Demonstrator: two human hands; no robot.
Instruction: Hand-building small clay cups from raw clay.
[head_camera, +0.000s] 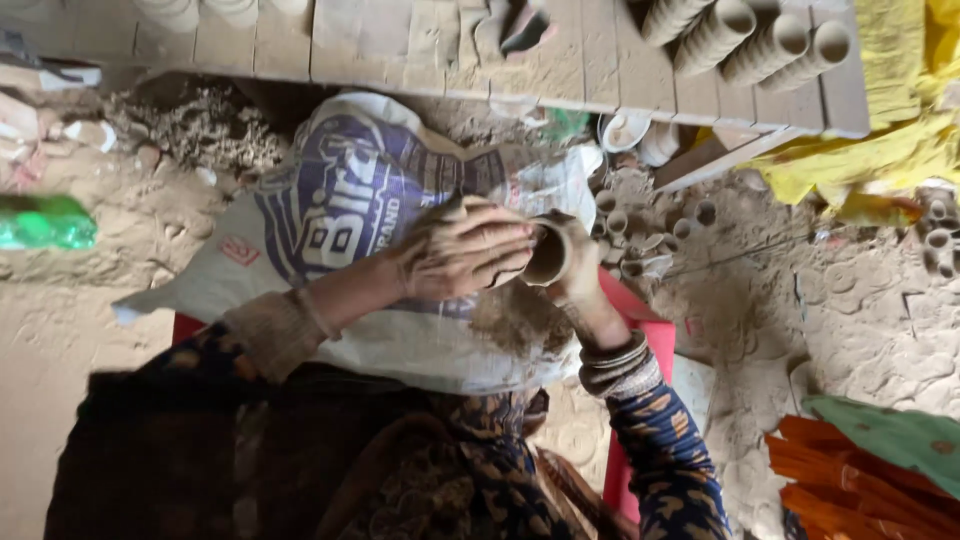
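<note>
A small wet clay cup (548, 255) is held between both hands above a white and blue printed sack (340, 190) spread over my lap. My left hand (462, 250), caked with clay, lies flat across the cup's left side and rim. My right hand (583, 262) curls around the cup from the right, its wrist wearing bangles. The cup's mouth faces the camera and looks hollow.
A wooden board (560, 60) at the top carries rows of finished clay cups (750, 40). More small cups (640, 230) lie on the dirt floor just beyond my hands. A green bottle (45, 222) lies at left; yellow cloth (890, 150) and orange cloth (850, 480) at right.
</note>
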